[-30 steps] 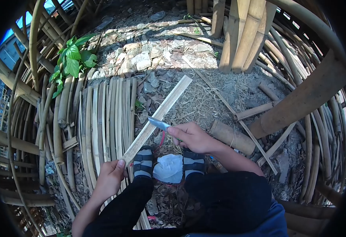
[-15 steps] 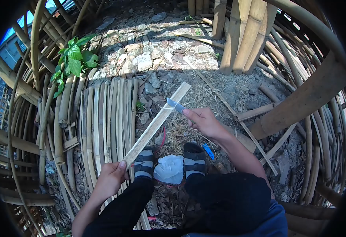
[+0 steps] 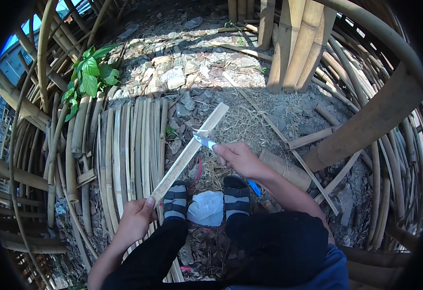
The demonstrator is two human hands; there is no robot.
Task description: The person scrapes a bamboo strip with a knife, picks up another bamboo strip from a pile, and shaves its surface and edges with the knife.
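A split bamboo strip (image 3: 185, 161) slants up and away from me over my feet. My left hand (image 3: 136, 218) is closed around its near end, thumb on top. In my right hand (image 3: 239, 158) is a knife (image 3: 204, 140), gripped by the handle, which my fingers mostly hide. The blade lies across the strip in its upper half. A thin curled shaving (image 3: 199, 130) stands up from the wood at the blade.
Many cut bamboo strips (image 3: 133, 145) lie side by side on the left. Thick bamboo poles (image 3: 366, 125) stand on the right. Between my sandals lies a white sheet (image 3: 205, 209); a blue object (image 3: 254, 188) is beside the right one. A leafy plant (image 3: 90, 72) grows at the left.
My right hand has drawn the knife down the strip, toward me and slightly left. A shaving has curled up at the blade. My left hand keeps its hold on the strip's near end.
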